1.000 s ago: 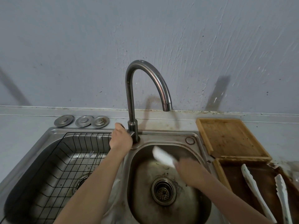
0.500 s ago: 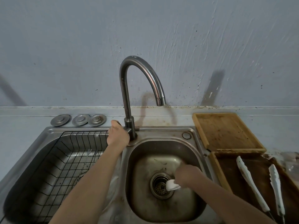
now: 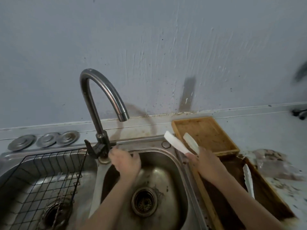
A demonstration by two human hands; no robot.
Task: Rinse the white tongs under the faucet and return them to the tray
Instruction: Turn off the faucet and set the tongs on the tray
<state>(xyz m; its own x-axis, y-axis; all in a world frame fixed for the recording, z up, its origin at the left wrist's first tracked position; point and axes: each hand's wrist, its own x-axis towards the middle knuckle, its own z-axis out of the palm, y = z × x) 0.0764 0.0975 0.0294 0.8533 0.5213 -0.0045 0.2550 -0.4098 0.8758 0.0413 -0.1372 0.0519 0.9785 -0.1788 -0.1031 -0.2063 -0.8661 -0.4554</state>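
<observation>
My right hand (image 3: 206, 161) grips white tongs (image 3: 176, 143), whose two arms point up and left over the sink's right rim, at the near edge of the light wooden tray (image 3: 209, 130). My left hand (image 3: 126, 161) hovers just right of the faucet's (image 3: 99, 100) base and black lever, fingers loosely curled, holding nothing; whether it touches the base I cannot tell. No water runs from the spout. Another pair of white tongs (image 3: 248, 180) lies in the dark wooden tray (image 3: 269, 193) to the right of my right forearm.
The right sink basin (image 3: 169, 185) has a metal drain strainer (image 3: 144, 202). A black wire rack (image 3: 41, 180) fills the left basin. Three metal discs (image 3: 44, 140) sit on the ledge behind it. The stained counter (image 3: 282, 163) extends right.
My right hand lifted the tongs out of the basin and carried them right, toward the trays. My left hand moved from the left of the faucet base to its right. The view shifted right.
</observation>
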